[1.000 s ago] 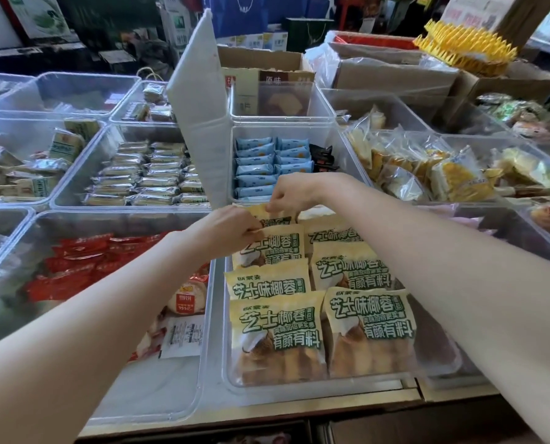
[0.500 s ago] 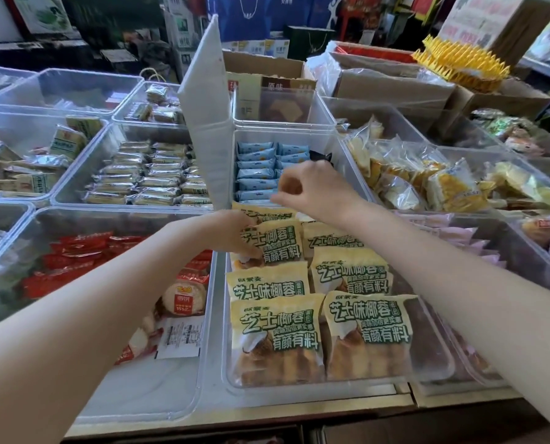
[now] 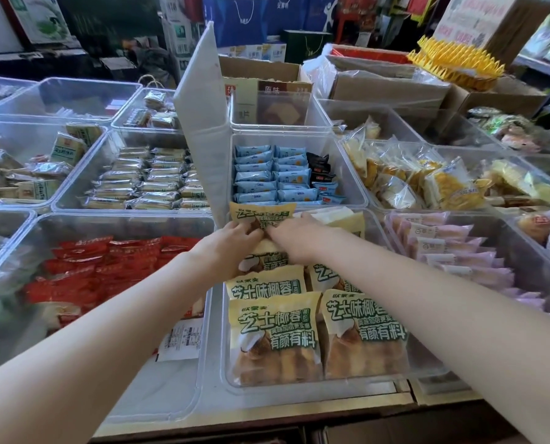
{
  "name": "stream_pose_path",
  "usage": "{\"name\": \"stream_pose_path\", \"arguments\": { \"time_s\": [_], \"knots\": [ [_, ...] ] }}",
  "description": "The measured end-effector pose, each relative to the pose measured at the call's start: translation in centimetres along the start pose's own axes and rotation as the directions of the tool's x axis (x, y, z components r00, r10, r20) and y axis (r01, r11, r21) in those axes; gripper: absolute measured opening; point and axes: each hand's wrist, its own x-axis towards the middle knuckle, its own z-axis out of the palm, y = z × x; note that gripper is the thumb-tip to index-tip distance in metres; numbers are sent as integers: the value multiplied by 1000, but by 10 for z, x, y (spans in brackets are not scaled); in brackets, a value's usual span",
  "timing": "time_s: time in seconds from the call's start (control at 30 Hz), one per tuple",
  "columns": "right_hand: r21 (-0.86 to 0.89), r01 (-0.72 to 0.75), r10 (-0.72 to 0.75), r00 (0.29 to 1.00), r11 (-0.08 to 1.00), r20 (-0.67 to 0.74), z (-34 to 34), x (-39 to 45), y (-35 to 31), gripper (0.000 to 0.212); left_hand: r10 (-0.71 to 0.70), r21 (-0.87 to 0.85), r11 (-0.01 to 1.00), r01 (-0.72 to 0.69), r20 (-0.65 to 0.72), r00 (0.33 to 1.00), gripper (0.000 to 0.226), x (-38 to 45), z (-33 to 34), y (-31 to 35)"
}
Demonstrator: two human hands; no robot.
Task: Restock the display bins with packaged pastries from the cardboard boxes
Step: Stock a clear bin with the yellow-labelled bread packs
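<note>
Bright, even light falls over the display, with soft, faint shadows. The clear plastic bins [image 3: 132, 219] throw pale glare along their rims, and the tall white plastic divider panel [image 3: 203, 123] is nearly washed out. The wide lens bows the edges. The bare forearms nearest the camera look soft and featureless, and the dark back of the shop is dim and blurred.

The pastry packs [image 3: 273, 334] are wrapped in glossy yellow plastic film. The bins [image 3: 216, 373] are moulded from smooth clear plastic. Matt brown cardboard is seen in the boxes [image 3: 385, 88].
</note>
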Motion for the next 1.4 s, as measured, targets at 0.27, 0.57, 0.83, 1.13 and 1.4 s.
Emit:
{"name": "stream_pose_path", "arguments": {
  "time_s": [0.27,0.57,0.83,1.13,1.4],
  "knots": [
    [379,-74,25,991,922,133,-46,-10,40,40,-177,-455,871,184,58,983,55,-6,-40,-21],
    [639,-52,183,973,767,-140,-55,-8,31,43,-201,-411,898,157,-67,977,50,-7,-47,-23],
    [670,-91,258,954,737,-154,-59,-55,48,39,-188,-498,863,86,-160,969,19,-26,-61,-13],
    [463,-321,364,931,826,-4,-12,-91,77,29,-97,-481,876,-32,-241,966,26,-22,-75,34],
    [440,-275,305,952,855,1,2,-83,82,32,-136,-234,963,129,-11,991,34,17,-68,49]
  ]
}}
